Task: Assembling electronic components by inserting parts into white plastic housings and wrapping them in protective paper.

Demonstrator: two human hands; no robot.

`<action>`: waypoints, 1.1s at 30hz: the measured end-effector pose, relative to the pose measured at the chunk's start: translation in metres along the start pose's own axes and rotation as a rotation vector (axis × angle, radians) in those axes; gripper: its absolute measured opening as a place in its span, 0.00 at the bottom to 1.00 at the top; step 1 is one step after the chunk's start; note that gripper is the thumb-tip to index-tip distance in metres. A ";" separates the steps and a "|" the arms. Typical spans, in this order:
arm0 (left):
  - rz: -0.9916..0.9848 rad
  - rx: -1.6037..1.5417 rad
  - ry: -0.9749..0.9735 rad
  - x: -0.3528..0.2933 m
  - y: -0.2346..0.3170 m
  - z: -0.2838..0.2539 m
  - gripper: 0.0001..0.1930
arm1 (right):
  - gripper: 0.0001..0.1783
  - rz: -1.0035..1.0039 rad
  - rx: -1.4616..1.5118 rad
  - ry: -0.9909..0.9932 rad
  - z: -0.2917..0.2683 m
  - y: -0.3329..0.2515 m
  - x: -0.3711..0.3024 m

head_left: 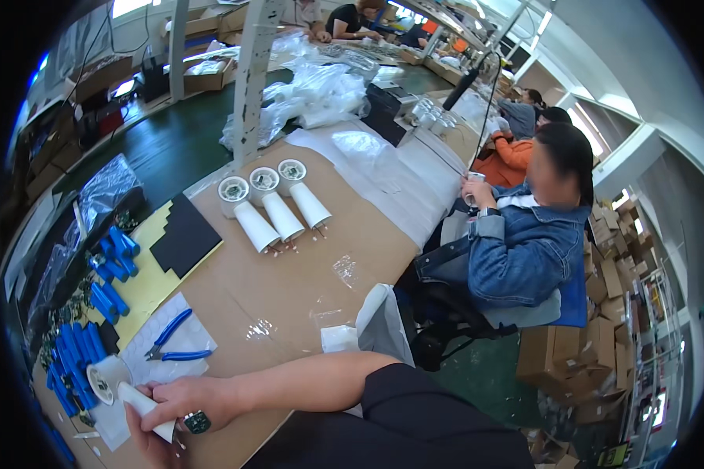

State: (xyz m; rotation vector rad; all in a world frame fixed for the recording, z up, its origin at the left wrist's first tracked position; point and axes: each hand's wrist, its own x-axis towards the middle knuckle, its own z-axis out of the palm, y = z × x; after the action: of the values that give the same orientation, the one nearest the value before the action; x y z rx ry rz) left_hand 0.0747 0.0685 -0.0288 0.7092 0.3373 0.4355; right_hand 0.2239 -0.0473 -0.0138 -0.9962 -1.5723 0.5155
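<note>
The counter (368, 234), faced in brown, sweeps from near my body to the far end of the room. A pile of cartons (551, 356) stands on the floor to the right. Nearer, at the counter's right edge, sits a co-worker in a denim jacket (524, 258). Bundles of blue cylinders (72, 352) crowd the left edge. Three white units (254, 223) lie in a row farther off, round heads away from me, wires showing at the narrow bodies.

A fourth white unit (135, 400) is at the near left, tilted, in my grasp: my right hand (184, 397) grips its body from above, and my left hand (152, 445) wraps it from below, partly hidden. Blue-handled pliers (174, 328) rest just beyond. Smallest is a green circuit board (197, 422) beside my right hand; whether it hangs by wires I cannot tell.

If it does, a twist of my wrist could strain a joint. A loose grip might let the smooth body slip, and a careless elbow might send cylinders rolling.

I can read no lettering on units, cylinders or pliers; any marks on the cartons are too small.
</note>
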 end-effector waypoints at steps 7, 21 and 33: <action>-0.078 -0.030 0.068 -0.004 -0.005 0.010 0.21 | 0.28 -0.022 -0.041 0.003 -0.001 -0.003 -0.005; 0.012 -0.089 0.219 -0.009 -0.006 0.007 0.19 | 0.25 0.042 -0.013 0.010 0.018 0.014 0.002; 0.185 0.166 0.025 -0.009 0.012 0.018 0.15 | 0.30 0.017 -0.230 -0.095 0.010 0.000 -0.004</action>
State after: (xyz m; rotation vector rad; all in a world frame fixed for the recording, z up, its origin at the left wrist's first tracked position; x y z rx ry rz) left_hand 0.0718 0.0623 -0.0063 0.9017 0.3351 0.5971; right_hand 0.2147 -0.0487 -0.0182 -1.1731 -1.7377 0.4045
